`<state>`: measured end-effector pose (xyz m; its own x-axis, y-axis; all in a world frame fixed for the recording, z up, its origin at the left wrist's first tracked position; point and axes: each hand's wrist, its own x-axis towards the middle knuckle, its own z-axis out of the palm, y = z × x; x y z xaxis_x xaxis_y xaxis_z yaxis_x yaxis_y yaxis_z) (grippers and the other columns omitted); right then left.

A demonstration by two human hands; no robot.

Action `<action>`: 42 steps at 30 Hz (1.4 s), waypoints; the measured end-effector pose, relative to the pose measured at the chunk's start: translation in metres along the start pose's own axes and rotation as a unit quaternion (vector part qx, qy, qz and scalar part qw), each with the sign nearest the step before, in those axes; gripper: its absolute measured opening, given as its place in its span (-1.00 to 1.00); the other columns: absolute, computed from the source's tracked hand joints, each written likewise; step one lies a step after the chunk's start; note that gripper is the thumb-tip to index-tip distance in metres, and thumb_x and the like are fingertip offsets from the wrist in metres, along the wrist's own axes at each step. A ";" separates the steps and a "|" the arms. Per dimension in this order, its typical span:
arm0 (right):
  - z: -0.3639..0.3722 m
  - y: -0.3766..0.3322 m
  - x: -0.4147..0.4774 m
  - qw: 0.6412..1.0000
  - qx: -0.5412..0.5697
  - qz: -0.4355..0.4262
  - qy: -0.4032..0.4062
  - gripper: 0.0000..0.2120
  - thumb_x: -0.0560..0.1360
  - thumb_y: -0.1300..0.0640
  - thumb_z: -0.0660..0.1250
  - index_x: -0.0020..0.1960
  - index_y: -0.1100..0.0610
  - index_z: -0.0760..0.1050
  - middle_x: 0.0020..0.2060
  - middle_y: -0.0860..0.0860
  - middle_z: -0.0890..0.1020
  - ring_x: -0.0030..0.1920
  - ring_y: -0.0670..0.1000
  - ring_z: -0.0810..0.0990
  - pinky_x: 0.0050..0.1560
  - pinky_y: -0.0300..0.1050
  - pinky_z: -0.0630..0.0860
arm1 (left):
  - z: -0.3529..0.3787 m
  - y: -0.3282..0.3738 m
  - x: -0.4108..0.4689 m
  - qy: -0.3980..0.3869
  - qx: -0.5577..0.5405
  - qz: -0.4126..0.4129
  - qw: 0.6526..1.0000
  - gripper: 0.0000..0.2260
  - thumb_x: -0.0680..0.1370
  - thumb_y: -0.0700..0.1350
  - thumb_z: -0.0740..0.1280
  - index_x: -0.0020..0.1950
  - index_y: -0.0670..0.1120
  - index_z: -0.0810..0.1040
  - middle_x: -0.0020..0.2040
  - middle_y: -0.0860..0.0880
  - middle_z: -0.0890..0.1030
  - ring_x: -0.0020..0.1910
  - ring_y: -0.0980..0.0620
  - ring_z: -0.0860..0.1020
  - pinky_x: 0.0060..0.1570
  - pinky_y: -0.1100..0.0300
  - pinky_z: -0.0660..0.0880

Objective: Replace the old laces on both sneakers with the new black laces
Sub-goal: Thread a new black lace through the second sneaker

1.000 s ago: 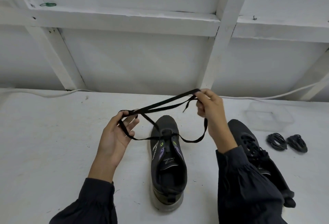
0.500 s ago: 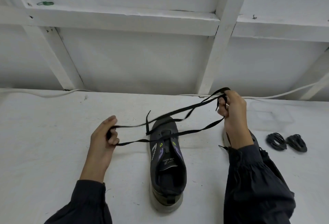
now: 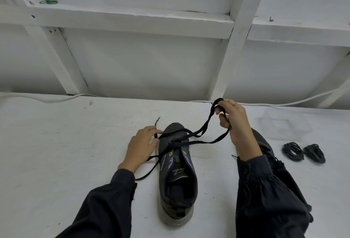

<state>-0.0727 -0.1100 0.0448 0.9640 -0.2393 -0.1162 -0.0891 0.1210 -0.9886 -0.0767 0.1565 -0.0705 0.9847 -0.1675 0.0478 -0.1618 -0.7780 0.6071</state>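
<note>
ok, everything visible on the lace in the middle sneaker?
The black lace is flat, fabric-looking, threaded through the front eyelets of the dark grey sneaker. One side rises to the right hand, which grips it bunched in a loop. The left hand pinches the other side beside the toe; a tail trails across the white table.

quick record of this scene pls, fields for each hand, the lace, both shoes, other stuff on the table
left hand: pinches the black lace beside the toe of the centre sneaker
right hand: grips a loop of the lace, raised above the table
lace: runs through the centre sneaker's front eyelets; one strand trails on the table under the left wrist
second sneaker: partly hidden behind the right arm
coiled laces: two black bundles, side by side, far right
clear container: behind the bundles
</note>
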 end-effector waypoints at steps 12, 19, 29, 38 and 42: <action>0.044 -0.100 0.057 0.971 -0.071 -0.227 -0.016 -0.77 0.62 0.28 0.17 0.15 0.20 0.57 -0.04 0.08 0.69 -0.33 -0.06 0.63 -0.51 -0.34 0.34 | -0.104 0.033 0.050 0.364 -0.315 -0.067 0.874 -0.85 0.63 -0.15 0.18 -0.11 0.05 0.39 -0.38 0.04 0.50 -0.42 0.15 0.47 -0.16 0.06 0.48; 0.033 -0.123 0.071 0.914 -0.076 -0.399 -0.011 -0.59 0.57 0.19 0.30 0.40 0.20 0.43 0.14 -0.03 0.63 0.18 0.01 0.59 0.28 0.16 0.48 | -0.194 0.066 0.048 0.513 -0.451 -0.007 0.730 -0.93 0.64 -0.10 0.14 -0.02 -0.03 0.35 -0.38 0.07 0.36 -0.50 0.12 0.25 -0.47 0.23 0.24; -0.011 0.018 0.037 0.972 -0.161 -0.103 0.137 -0.67 0.40 -0.01 0.40 0.10 0.10 0.67 -0.18 -0.02 0.72 -0.09 0.03 0.70 0.13 0.21 0.57 | -0.121 -0.005 0.008 0.517 -0.542 -0.207 0.629 -0.93 0.61 -0.13 0.14 0.06 -0.04 0.37 -0.35 0.05 0.38 -0.49 0.13 0.20 -0.47 0.27 0.11; -0.009 0.000 0.033 0.965 -0.094 -0.204 0.135 -0.57 0.56 0.42 0.13 0.30 0.08 0.50 0.10 0.02 0.61 -0.29 0.03 0.68 -0.11 -0.21 0.61 | -0.134 -0.001 0.013 0.507 -0.576 -0.138 0.627 -0.90 0.54 -0.14 0.15 0.02 -0.13 0.27 0.01 -0.07 0.66 -0.50 0.07 0.27 -0.49 0.23 0.09; -0.005 -0.003 0.019 0.951 -0.113 -0.253 0.139 -0.69 0.55 0.37 0.23 0.17 0.11 0.61 0.08 -0.07 0.66 -0.01 -0.12 0.64 0.02 -0.22 0.54 | -0.146 0.005 0.003 0.586 -0.504 -0.054 0.633 -0.90 0.60 -0.09 0.13 0.08 -0.06 0.34 0.21 -0.19 0.50 -0.41 0.08 0.45 -0.45 0.21 0.19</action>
<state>-0.0553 -0.1201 0.0453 0.7965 -0.4611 0.3910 0.2872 -0.2806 -0.9159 -0.0648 0.2401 0.0488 0.4538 0.8765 0.1606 -0.5480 0.1323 0.8260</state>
